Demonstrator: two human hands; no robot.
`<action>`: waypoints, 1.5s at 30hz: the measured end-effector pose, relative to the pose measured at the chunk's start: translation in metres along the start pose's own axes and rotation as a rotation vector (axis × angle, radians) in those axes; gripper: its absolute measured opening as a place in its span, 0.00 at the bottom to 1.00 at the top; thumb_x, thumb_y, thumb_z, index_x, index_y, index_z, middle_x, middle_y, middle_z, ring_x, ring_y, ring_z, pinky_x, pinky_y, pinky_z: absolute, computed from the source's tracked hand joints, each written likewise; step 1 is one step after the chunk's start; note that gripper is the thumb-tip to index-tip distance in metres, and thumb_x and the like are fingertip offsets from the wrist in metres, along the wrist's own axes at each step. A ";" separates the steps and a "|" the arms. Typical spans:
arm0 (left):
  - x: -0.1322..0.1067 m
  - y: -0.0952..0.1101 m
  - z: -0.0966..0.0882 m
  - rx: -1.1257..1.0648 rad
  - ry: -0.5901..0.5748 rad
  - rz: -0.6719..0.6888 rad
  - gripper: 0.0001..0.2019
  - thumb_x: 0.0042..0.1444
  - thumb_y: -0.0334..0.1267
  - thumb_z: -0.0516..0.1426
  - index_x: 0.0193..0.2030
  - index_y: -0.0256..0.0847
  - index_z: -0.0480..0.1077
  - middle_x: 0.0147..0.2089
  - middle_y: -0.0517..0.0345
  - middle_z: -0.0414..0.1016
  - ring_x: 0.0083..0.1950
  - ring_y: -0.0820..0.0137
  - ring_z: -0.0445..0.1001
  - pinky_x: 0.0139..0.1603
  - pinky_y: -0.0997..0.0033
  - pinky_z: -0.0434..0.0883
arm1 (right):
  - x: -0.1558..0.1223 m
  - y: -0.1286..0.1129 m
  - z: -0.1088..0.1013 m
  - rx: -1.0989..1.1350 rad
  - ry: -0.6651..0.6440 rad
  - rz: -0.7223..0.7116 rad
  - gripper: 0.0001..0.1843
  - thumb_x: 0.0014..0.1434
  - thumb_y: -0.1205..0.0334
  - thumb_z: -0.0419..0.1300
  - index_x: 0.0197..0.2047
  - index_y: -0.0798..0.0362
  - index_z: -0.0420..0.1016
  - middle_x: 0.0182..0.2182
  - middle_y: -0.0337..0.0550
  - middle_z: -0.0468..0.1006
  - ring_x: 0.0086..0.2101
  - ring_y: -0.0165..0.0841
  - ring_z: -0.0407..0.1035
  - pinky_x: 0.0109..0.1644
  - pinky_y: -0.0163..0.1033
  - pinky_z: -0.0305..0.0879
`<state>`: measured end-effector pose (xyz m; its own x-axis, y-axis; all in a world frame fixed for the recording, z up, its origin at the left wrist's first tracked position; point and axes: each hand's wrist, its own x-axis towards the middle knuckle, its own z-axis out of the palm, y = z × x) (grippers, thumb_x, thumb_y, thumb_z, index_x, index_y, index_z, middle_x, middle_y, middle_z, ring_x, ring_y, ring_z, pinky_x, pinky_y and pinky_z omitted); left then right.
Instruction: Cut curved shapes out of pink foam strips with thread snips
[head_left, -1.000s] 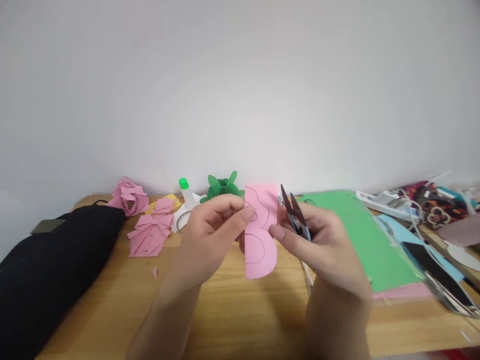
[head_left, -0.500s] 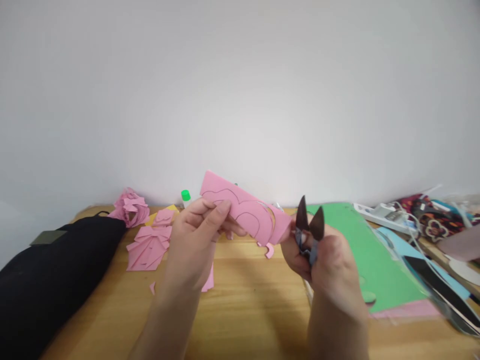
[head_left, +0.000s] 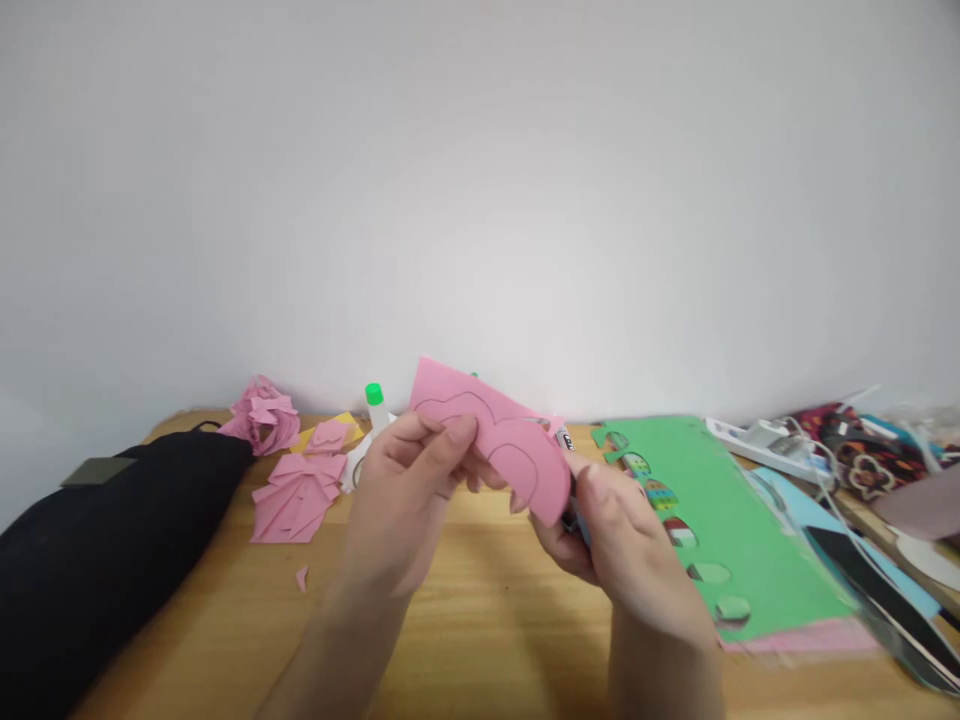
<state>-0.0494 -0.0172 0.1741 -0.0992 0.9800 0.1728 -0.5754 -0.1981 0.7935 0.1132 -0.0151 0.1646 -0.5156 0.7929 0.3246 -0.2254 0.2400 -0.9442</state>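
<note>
A pink piece of paper [head_left: 491, 430] with curved drawn lines is held up in front of me, its right side cut to a rounded edge. My left hand [head_left: 412, 470] pinches its lower left part between thumb and fingers. At the right edge of the paper, my right hand [head_left: 615, 520] is closed around the scissors [head_left: 573, 515]. The paper and my fingers hide most of the blades; part of one shows near the top of the cut.
Folded pink paper pieces [head_left: 296, 495] and a crumpled pink paper bundle [head_left: 261, 415] lie left, near a black bag [head_left: 135, 530]. A glue stick [head_left: 375, 400] stands at the wall. Green sheets [head_left: 765, 540] and a power strip [head_left: 765, 445] lie right.
My right hand has moved left and turned, bringing the scissors from beside the paper to its right edge. The loose strip at the paper's right side no longer shows there.
</note>
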 end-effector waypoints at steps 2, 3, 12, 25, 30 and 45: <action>-0.002 -0.003 0.001 0.017 -0.057 -0.014 0.08 0.51 0.40 0.68 0.25 0.42 0.77 0.22 0.62 0.78 0.24 0.75 0.73 0.27 0.74 0.68 | 0.001 0.001 0.001 0.037 -0.012 0.003 0.22 0.71 0.46 0.48 0.36 0.54 0.71 0.16 0.28 0.53 0.16 0.24 0.42 0.17 0.31 0.41; -0.003 -0.004 0.002 0.024 -0.068 -0.010 0.08 0.51 0.40 0.67 0.25 0.43 0.77 0.22 0.62 0.78 0.24 0.74 0.73 0.27 0.74 0.68 | 0.001 0.002 0.002 0.066 -0.008 0.011 0.22 0.70 0.47 0.49 0.35 0.54 0.71 0.16 0.28 0.53 0.16 0.23 0.41 0.17 0.31 0.41; -0.005 -0.007 0.002 0.087 -0.066 0.047 0.07 0.51 0.41 0.68 0.25 0.46 0.78 0.22 0.63 0.78 0.25 0.74 0.74 0.28 0.75 0.70 | -0.001 0.002 0.000 0.102 0.037 0.067 0.19 0.70 0.52 0.51 0.30 0.52 0.68 0.17 0.28 0.52 0.17 0.23 0.40 0.17 0.31 0.40; -0.009 -0.011 0.008 0.035 -0.049 0.094 0.07 0.52 0.33 0.66 0.25 0.47 0.78 0.22 0.67 0.79 0.23 0.77 0.77 0.30 0.76 0.78 | 0.000 0.008 0.001 0.143 0.000 0.218 0.18 0.71 0.51 0.46 0.35 0.52 0.67 0.15 0.26 0.51 0.15 0.23 0.38 0.17 0.30 0.38; -0.007 -0.011 0.007 0.088 -0.056 0.091 0.08 0.53 0.32 0.65 0.25 0.45 0.78 0.22 0.64 0.80 0.25 0.72 0.79 0.29 0.73 0.78 | 0.003 0.004 0.001 0.170 -0.001 0.269 0.19 0.69 0.49 0.47 0.32 0.52 0.66 0.14 0.25 0.51 0.15 0.22 0.36 0.16 0.29 0.36; -0.010 -0.010 0.014 0.228 0.029 0.145 0.09 0.54 0.31 0.64 0.23 0.44 0.77 0.20 0.67 0.76 0.22 0.76 0.74 0.26 0.78 0.75 | 0.007 0.007 0.010 0.199 0.106 0.275 0.21 0.65 0.44 0.53 0.30 0.52 0.65 0.14 0.24 0.48 0.15 0.21 0.34 0.15 0.29 0.34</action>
<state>-0.0317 -0.0257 0.1724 -0.1927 0.9405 0.2798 -0.3557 -0.3327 0.8734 0.0993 -0.0131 0.1606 -0.4928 0.8691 0.0425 -0.2520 -0.0958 -0.9630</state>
